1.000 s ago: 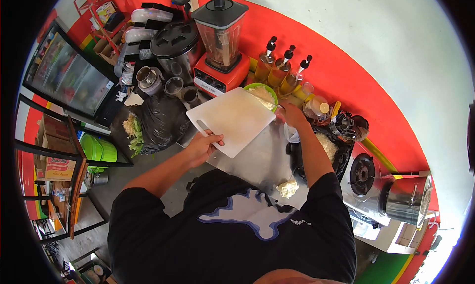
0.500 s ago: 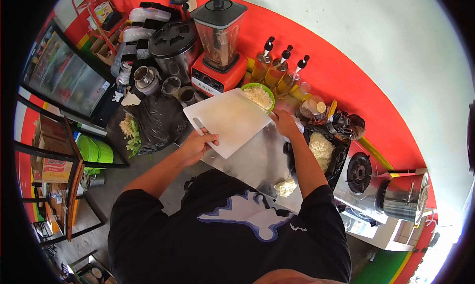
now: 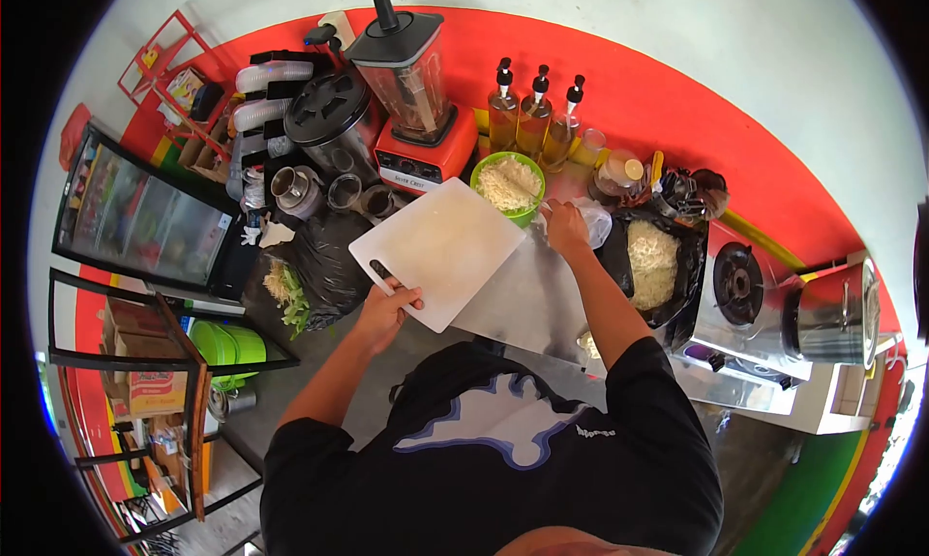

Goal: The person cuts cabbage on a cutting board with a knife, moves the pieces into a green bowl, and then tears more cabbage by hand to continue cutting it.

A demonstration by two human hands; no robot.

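My left hand (image 3: 389, 309) is closed on the near-left edge of a white cutting board (image 3: 440, 251), by its handle slot. The board is held tilted over the counter, with nothing lying on it. Past its far corner stands a green bowl (image 3: 539, 196) heaped with pale chopped food (image 3: 508, 182). My right hand (image 3: 567, 229) is just right of the bowl, fingers curled together beside a clear plastic bag (image 3: 594, 221). Something small and whitish shows at its fingertips; I cannot make out what.
Behind stand a red blender (image 3: 421, 150) and three oil bottles (image 3: 534, 120). To the right are a black bag of pale shreds (image 3: 650, 266), a gas burner (image 3: 737, 283) and a steel pot (image 3: 837, 309). A black plastic bag (image 3: 329, 266) and greens (image 3: 293, 300) lie left.
My right hand has come off the board's far corner and now sits beside the plastic bag. The board stays in my left hand. My view has shifted, showing more of the bowl.
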